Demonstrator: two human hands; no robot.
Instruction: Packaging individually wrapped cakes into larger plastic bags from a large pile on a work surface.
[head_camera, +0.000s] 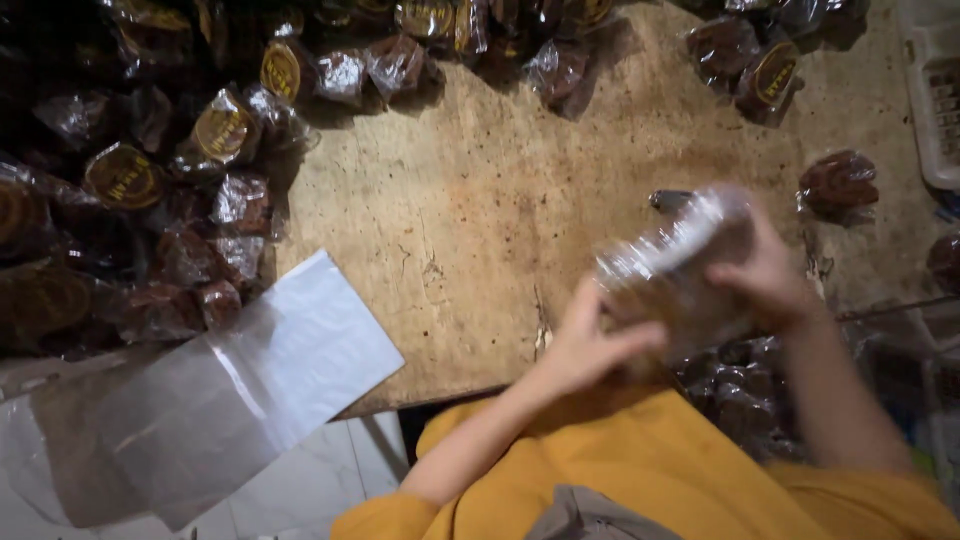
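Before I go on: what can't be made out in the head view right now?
- Packet held between left hand and right hand: motion blur, contents and each hand's grip unclear.
- Small dark object behind the packet: partly hidden, kind unclear.
- White basket: cut off by the right edge.
- Pile of wrapped dark goods: deep shadow at far left, count unclear.
- Clear plastic bags: lower left end runs out of frame.
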